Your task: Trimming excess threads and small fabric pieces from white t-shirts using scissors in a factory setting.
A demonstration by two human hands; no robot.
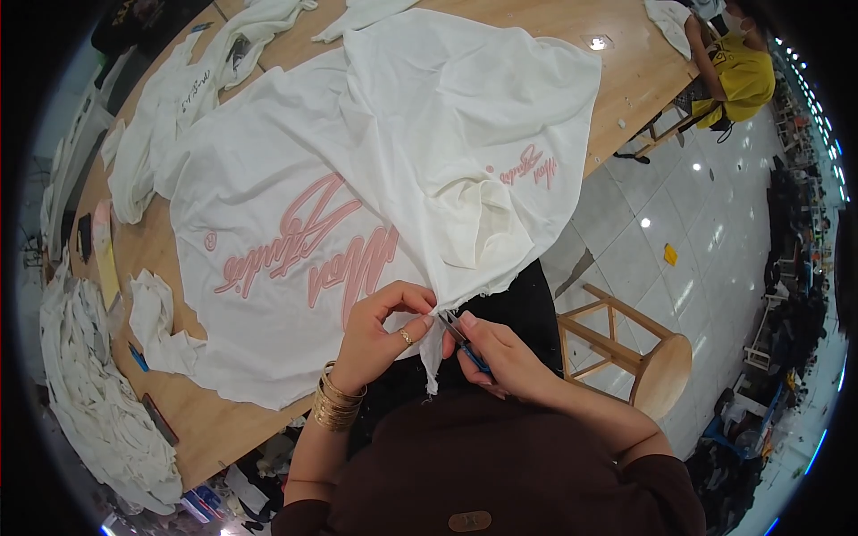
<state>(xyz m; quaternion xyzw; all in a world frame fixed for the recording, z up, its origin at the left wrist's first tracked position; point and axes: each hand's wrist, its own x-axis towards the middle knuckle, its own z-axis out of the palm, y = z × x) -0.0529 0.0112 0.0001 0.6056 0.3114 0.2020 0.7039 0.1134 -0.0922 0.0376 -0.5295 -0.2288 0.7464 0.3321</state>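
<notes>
A white garment (402,134) with pink lettering lies spread over the table and hangs past its near edge toward me. My left hand (391,323), with a ring and gold bangles, pinches the garment's edge between thumb and fingers. Right beside it, my right hand (494,351) is closed around small thread snips (460,339) with dark metal blades and a blue part. The blade tips are at the pinched edge, close to my left fingertips. Whether the blades touch the cloth I cannot tell. A narrow strip of cloth (431,357) dangles below my fingers.
Another white garment (183,112) and a pile of white cloth (98,384) lie at the left of the wooden table (214,429). A blue pen-like object (138,356) and a phone-like object (161,418) are nearby. A wooden stool (661,375) stands right; a person in yellow (746,76) sits far right.
</notes>
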